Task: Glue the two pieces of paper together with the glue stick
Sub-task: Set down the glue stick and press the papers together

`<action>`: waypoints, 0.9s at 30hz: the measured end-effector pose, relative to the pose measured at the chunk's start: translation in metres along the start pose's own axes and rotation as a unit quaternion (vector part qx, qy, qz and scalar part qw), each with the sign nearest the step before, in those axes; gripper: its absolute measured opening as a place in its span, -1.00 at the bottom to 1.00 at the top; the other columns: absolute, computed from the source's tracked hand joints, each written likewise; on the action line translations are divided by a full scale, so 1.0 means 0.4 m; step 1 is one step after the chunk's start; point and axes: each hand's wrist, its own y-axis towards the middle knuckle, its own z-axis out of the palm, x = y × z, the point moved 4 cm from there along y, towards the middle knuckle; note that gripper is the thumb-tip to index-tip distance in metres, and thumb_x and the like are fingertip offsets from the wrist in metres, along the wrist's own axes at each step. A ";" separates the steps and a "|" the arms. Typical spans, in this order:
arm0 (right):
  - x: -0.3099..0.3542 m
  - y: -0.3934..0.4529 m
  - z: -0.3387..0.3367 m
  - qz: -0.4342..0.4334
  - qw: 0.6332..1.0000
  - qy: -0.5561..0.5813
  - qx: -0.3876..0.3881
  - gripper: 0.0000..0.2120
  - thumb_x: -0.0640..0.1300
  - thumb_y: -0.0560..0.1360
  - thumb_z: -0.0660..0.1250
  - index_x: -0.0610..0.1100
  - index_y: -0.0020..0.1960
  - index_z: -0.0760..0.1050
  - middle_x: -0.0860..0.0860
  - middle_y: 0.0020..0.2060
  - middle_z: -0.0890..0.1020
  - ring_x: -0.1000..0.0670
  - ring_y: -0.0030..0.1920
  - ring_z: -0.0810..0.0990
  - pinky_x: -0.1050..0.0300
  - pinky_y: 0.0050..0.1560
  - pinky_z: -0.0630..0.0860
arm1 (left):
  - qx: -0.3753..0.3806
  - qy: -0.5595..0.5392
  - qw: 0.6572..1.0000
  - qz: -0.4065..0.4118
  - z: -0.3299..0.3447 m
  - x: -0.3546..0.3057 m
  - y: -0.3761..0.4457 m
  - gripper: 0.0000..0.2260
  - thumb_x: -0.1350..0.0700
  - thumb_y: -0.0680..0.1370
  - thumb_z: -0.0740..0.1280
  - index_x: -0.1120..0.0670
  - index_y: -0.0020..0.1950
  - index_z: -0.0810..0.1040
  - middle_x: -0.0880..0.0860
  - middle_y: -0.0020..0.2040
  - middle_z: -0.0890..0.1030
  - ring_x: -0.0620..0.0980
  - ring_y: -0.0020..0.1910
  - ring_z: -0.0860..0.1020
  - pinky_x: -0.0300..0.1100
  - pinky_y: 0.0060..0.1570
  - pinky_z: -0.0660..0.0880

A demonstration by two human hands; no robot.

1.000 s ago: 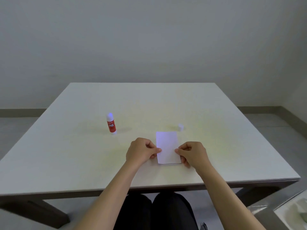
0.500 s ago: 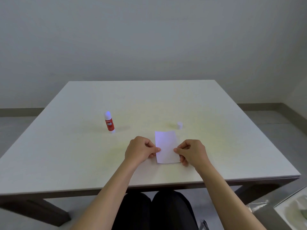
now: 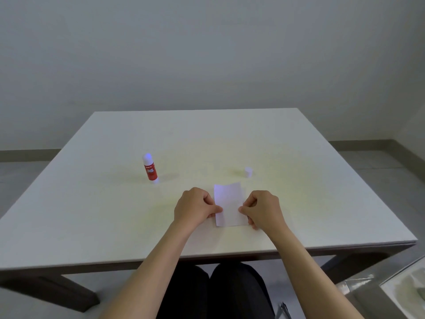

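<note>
A small white paper (image 3: 228, 204) lies on the white table (image 3: 92, 215) near its front edge. Only one sheet shows; I cannot tell whether a second lies under it. My left hand (image 3: 195, 207) pinches the paper's left edge with curled fingers. My right hand (image 3: 262, 209) pinches its right edge the same way. The far end of the paper curls up slightly. A red glue stick (image 3: 150, 168) stands upright and uncapped to the far left of my hands. Its white cap (image 3: 248, 172) sits just beyond the paper to the right.
The table's front edge (image 3: 207, 254) runs close under my forearms. A glass-topped surface (image 3: 404, 291) shows at the lower right, beside the table. A plain wall stands behind the table.
Both hands keep their pinch on the paper's sides. The paper's far edge has lifted and curled a little. The glue stick and cap have not moved.
</note>
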 end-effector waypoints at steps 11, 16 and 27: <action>0.002 0.009 0.005 -0.018 0.999 -0.039 -0.012 -0.76 -0.31 0.40 0.39 -0.16 -0.25 0.33 -0.09 -0.36 0.48 -0.05 -0.57 0.46 0.23 -0.61 0.32 | -0.006 0.107 0.983 0.147 0.008 -0.020 -0.008 -0.49 -0.04 0.44 0.42 -0.01 0.36 0.39 -0.03 0.24 0.43 -0.03 0.17 0.45 -0.15 0.08 0.43; 0.005 0.006 0.006 -0.022 0.999 -0.044 -0.008 -0.86 -0.30 0.41 0.38 -0.18 -0.25 0.43 -0.06 -0.45 0.50 0.13 -0.70 0.39 0.28 -0.66 0.31 | 0.150 0.272 0.922 0.232 0.040 -0.006 -0.006 -0.34 -0.21 0.56 0.14 -0.04 0.56 -0.06 -0.13 0.58 -0.14 -0.04 0.55 -0.22 0.06 0.50 -0.23; 0.009 -0.006 0.007 -0.055 0.997 -0.052 -0.018 -0.86 -0.28 0.45 0.31 -0.18 -0.28 0.55 0.05 -0.48 0.50 0.05 -0.46 0.45 0.27 -0.43 0.36 | 0.184 0.318 0.897 0.247 0.037 0.030 0.015 -0.29 -0.32 0.53 0.05 -0.07 0.55 -0.19 -0.15 0.57 -0.21 -0.07 0.54 -0.26 0.12 0.47 -0.34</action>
